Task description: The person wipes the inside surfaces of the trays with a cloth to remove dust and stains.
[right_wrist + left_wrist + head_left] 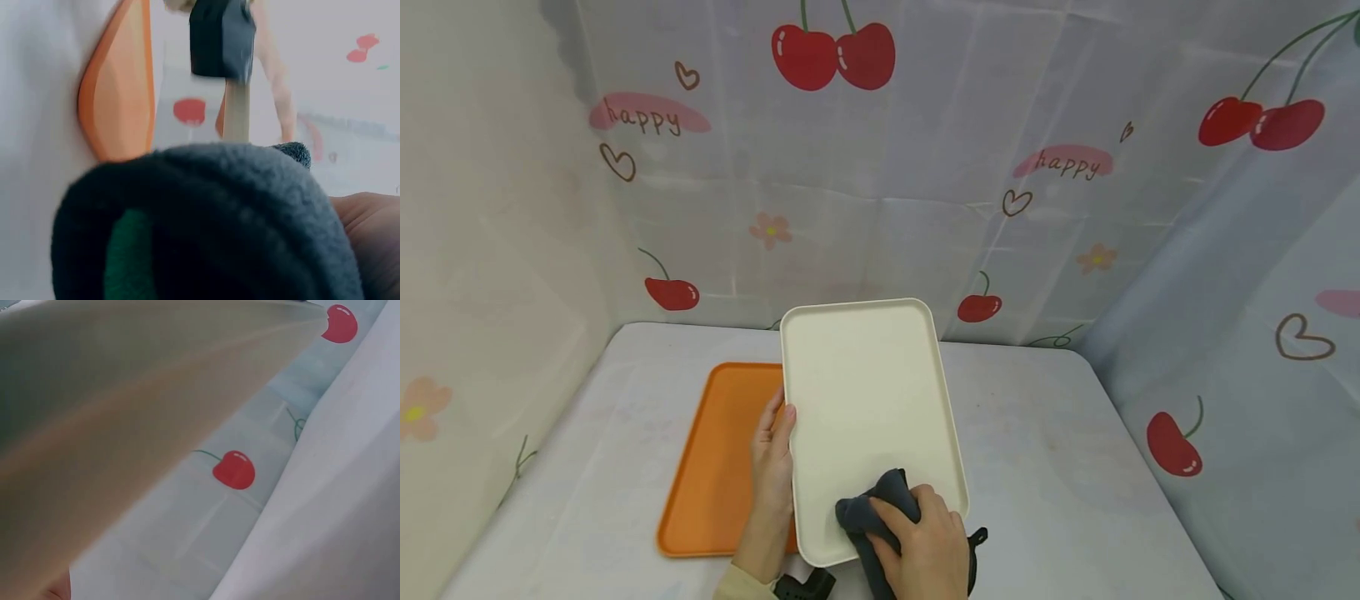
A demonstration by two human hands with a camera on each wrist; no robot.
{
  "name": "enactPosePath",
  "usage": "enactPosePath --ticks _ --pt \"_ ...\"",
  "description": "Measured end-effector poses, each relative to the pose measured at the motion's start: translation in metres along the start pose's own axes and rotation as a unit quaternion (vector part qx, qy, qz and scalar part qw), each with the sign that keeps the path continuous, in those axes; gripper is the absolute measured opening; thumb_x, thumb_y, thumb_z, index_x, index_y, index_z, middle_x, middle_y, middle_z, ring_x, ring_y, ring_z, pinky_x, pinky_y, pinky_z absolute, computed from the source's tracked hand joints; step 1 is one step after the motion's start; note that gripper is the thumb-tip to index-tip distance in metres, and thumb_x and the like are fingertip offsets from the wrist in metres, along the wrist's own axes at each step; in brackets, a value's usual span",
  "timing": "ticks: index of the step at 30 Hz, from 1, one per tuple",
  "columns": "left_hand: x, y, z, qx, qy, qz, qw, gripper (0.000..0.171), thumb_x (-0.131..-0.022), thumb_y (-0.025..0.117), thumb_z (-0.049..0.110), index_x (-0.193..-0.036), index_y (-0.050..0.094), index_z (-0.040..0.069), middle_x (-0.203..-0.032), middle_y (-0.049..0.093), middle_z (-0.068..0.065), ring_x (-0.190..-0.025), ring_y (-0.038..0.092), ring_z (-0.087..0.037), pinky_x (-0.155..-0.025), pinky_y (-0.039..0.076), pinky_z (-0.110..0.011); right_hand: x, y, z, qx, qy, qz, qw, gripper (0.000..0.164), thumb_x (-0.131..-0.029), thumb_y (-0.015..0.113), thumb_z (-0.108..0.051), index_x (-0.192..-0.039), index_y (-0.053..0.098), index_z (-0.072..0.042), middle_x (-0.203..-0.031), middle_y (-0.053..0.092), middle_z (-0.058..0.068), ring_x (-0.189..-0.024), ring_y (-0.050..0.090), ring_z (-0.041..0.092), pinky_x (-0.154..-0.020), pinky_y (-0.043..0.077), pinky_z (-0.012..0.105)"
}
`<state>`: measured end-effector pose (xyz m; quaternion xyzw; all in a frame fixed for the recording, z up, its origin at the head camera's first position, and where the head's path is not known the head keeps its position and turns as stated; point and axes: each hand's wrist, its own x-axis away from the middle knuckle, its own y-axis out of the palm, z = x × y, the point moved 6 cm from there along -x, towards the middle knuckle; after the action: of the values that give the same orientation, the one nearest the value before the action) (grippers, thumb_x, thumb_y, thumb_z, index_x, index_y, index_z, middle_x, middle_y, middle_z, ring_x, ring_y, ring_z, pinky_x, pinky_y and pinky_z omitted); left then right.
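Note:
A cream rectangular tray [868, 400] is held up tilted over the table, its inner face toward the head camera. My left hand [772, 467] grips its left edge, thumb on the rim; in the left wrist view the tray [137, 425] fills the upper left, blurred. My right hand [925, 542] holds a bunched dark grey cloth [880, 504] against the tray's lower right part. Up close in the right wrist view, the cloth [250, 187] covers most of the right hand's fingers, and a green patch shows in its folds.
An orange tray [722, 467] lies on the white table [1037, 433], left of and partly behind the cream one. A black wrist device [805, 585] sits by the left sleeve. Cherry-printed curtains [925, 167] hang behind and beside the table.

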<state>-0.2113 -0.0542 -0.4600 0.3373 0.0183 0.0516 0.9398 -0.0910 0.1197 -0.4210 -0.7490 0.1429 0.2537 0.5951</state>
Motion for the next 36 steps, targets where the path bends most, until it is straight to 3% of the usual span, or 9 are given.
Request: enactPosePath --ticks 10,16,20,28,36 --pt "-0.001 0.0 0.003 0.018 0.02 -0.034 0.9991 0.043 -0.105 0.044 0.015 -0.147 0.04 0.008 -0.112 0.069 0.006 -0.09 0.071 -0.008 -0.075 0.06 -0.024 0.0 -0.011 0.045 0.052 0.1 -0.035 0.993 0.042 -0.06 0.092 -0.03 -0.099 0.078 -0.027 -0.089 0.059 0.008 -0.075 0.057 0.021 -0.053 0.036 0.03" --pt "0.0 0.0 0.004 0.001 0.017 -0.032 0.9993 0.043 -0.104 0.047 0.016 -0.146 0.041 0.008 -0.109 0.07 0.006 -0.088 0.071 -0.008 -0.074 0.06 -0.025 0.003 -0.01 0.064 0.07 0.128 -0.04 0.989 0.041 -0.062 0.092 -0.025 -0.1 0.079 -0.023 -0.089 0.059 0.012 -0.074 0.056 0.025 -0.052 0.037 0.034" --pt "0.0 0.0 0.002 -0.013 0.006 -0.025 0.9996 0.044 -0.104 0.048 0.017 -0.146 0.041 0.009 -0.107 0.071 0.006 -0.086 0.072 -0.008 -0.073 0.06 -0.025 0.004 -0.007 0.073 0.076 0.125 -0.02 0.989 0.04 -0.061 0.092 -0.024 -0.099 0.079 -0.021 -0.089 0.06 0.014 -0.074 0.056 0.026 -0.051 0.036 0.035" --pt "-0.001 -0.002 0.001 -0.048 0.004 0.001 0.9988 0.046 -0.103 0.049 0.019 -0.147 0.041 0.009 -0.106 0.07 0.009 -0.086 0.071 -0.006 -0.073 0.06 -0.024 0.001 -0.014 0.09 0.082 0.105 0.07 0.989 0.043 -0.055 0.095 -0.02 -0.095 0.08 -0.016 -0.085 0.061 0.019 -0.069 0.058 0.03 -0.047 0.035 0.036" --pt "-0.004 -0.01 0.0 -0.075 0.003 0.034 0.9966 0.046 -0.103 0.052 0.021 -0.146 0.044 0.009 -0.107 0.07 0.01 -0.085 0.07 -0.005 -0.074 0.059 -0.023 0.005 -0.031 0.138 0.108 0.208 0.082 0.969 0.038 -0.064 0.09 -0.015 -0.1 0.078 -0.012 -0.09 0.059 0.027 -0.074 0.059 0.04 -0.049 0.04 0.047"
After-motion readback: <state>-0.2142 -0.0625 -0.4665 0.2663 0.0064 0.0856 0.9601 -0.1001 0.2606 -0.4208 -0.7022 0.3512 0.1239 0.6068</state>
